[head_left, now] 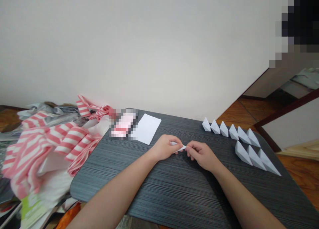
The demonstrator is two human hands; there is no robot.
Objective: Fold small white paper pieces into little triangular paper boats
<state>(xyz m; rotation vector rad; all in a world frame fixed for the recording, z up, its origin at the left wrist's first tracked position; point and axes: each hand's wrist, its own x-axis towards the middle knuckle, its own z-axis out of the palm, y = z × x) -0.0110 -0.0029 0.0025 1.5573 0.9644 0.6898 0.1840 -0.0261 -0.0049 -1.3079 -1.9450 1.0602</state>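
My left hand (pixel 165 147) is closed around a small piece of folded white paper (pixel 182 148), just above the middle of the dark table. The fingers of my right hand (pixel 200 154) pinch the paper's pointed right end. Most of the folded paper is hidden by my fingers. Beyond my left hand lies a stack of white paper sheets (pixel 149 127), flat on the table. To the right of my hands, folded white paper boats (pixel 233 132) stand in a back row of several, and a front row of 3 paper boats (pixel 256 157) stands nearer to me.
The dark wood-grain table (pixel 154 185) stands against a pale wall (pixel 154 53). A blurred-out phone-like object (pixel 124 123) lies at its back left. Left of the table are heaped red-and-white striped cloths (pixel 57 139) with plastic bags. Wooden floor (pixel 231 112) shows on the right.
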